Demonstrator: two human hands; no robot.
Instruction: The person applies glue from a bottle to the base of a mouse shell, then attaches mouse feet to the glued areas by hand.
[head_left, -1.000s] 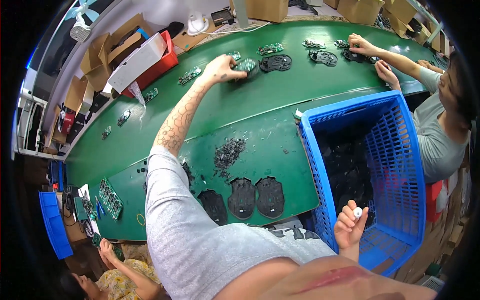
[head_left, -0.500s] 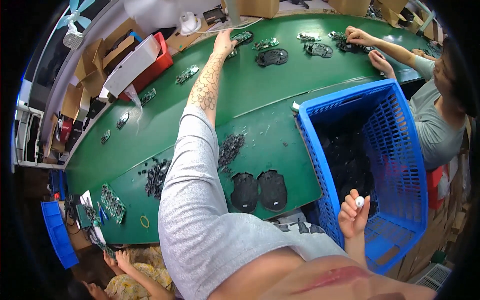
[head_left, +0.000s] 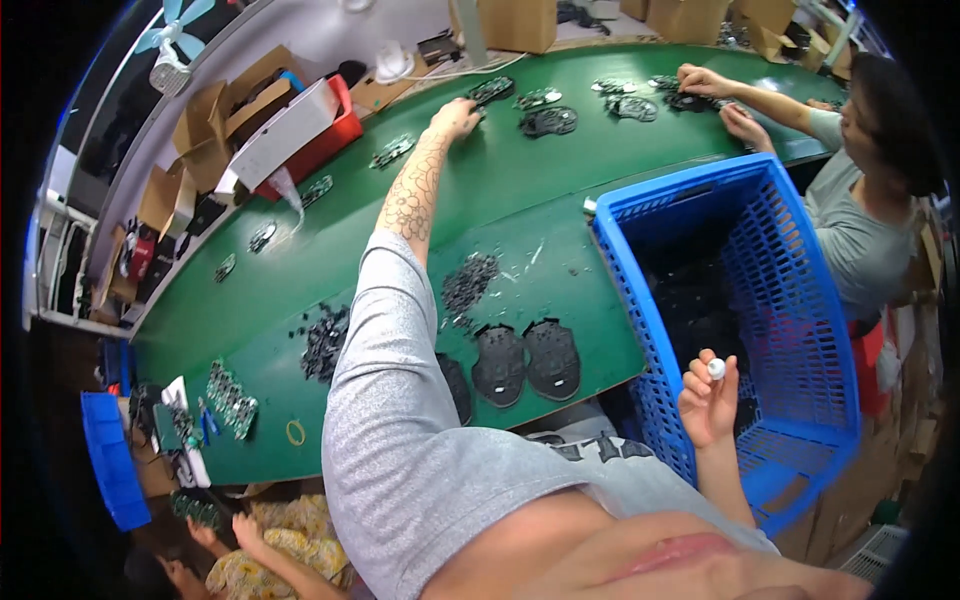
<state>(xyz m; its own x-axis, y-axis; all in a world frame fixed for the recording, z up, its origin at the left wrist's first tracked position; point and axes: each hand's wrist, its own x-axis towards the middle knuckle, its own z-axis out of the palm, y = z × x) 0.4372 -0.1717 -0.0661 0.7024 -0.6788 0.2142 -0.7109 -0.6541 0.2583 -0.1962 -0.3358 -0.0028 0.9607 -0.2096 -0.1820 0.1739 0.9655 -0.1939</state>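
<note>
My left hand (head_left: 457, 118) is stretched across the bench, fingers closed at a small green circuit board (head_left: 481, 114), mostly hidden behind them. Just beyond it lies a black mouse-shaped shell with a board on it (head_left: 491, 90). Over the near side of the basket, my right hand (head_left: 708, 402) is raised with fingers curled round a small white round-ended object (head_left: 716, 369), its exact kind unclear. Black mouse-shaped shells (head_left: 498, 366) lie side by side at the bench's near edge, one partly behind my sleeve.
A blue plastic basket (head_left: 690, 190) with dark parts stands right. Small black pieces (head_left: 468, 285) lie heaped on the green bench (head_left: 540, 215). Boards and shells line its far side. One person (head_left: 860, 230) works at far right, another (head_left: 270, 560) at lower left. Cardboard boxes (head_left: 200, 140) stand left.
My left hand has drawn back slightly toward me, uncovering the shell and board beyond it. My right hand still holds the white object. The view has shifted, and another shell shows beside my sleeve.
</note>
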